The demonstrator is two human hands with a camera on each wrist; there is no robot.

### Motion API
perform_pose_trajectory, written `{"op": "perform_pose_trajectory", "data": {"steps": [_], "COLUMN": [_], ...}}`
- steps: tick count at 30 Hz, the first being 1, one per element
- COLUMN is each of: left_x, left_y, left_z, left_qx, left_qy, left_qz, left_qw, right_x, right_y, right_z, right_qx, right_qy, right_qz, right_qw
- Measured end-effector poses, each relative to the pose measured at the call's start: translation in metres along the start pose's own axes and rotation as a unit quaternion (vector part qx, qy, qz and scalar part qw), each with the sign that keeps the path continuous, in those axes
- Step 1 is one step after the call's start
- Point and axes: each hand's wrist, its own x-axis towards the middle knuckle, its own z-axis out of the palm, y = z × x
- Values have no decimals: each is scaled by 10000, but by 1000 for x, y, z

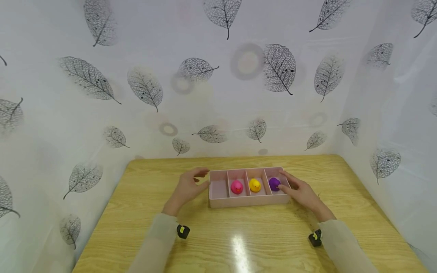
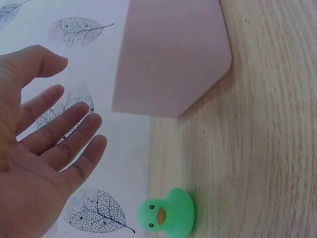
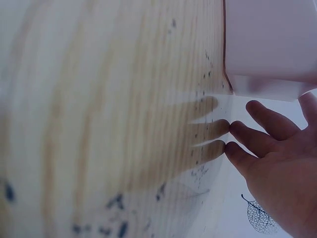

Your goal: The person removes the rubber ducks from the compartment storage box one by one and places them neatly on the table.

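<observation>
A long pink divided box (image 1: pixel 249 201) lies across the table. In its compartments sit a pink rubber duck (image 1: pixel 237 187), a yellow rubber duck (image 1: pixel 255 185) and, in the rightmost, a purple rubber duck (image 1: pixel 274 184); the leftmost compartment holds nothing. My left hand (image 1: pixel 187 189) is beside the box's left end with relaxed, spread fingers and an empty palm. A green rubber duck (image 2: pixel 171 213) stands on the table near that hand in the left wrist view, hidden in the head view. My right hand (image 1: pixel 304 193) is at the box's right end, thumb over the rim by the purple duck, other fingers extended outside.
The wood-grain table (image 1: pixel 211 242) carries dark specks near the right hand. A pale curtain (image 1: pixel 218 98) with a leaf print surrounds the table at the back and both sides. Small black devices are strapped at both wrists.
</observation>
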Motion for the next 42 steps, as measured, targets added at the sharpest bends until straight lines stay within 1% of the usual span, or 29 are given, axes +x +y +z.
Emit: {"op": "perform_pose_trajectory", "data": {"steps": [3,10,17,26,28,35,42], "left_x": [2,5,8,10,11,13,17], "left_y": [3,10,17,24,25,28,27], "left_z": [3,10,17,26,29,38,46], "left_qx": [-41,-158,-219,-548,-526,-391,-254], "left_qy": [-48,-156,-387,-547,-567,-750,-834], "left_qz": [11,205,104,6,54,36,223], "left_qw": [10000,9995,9990,9970,9970,9964,9959], "right_x": [0,1,2,3,2,1,2], "right_y": [0,2,3,2,2,0,0], "right_z": [0,1,2,2,2,1,1], "right_qx": [-15,-27,0,70,83,64,89], "right_qy": [1,27,17,-8,-9,-15,-21], "right_qz": [11,-1,-40,-49,-35,-16,5], "right_qw": [10000,10000,10000,10000,10000,10000,10000]}}
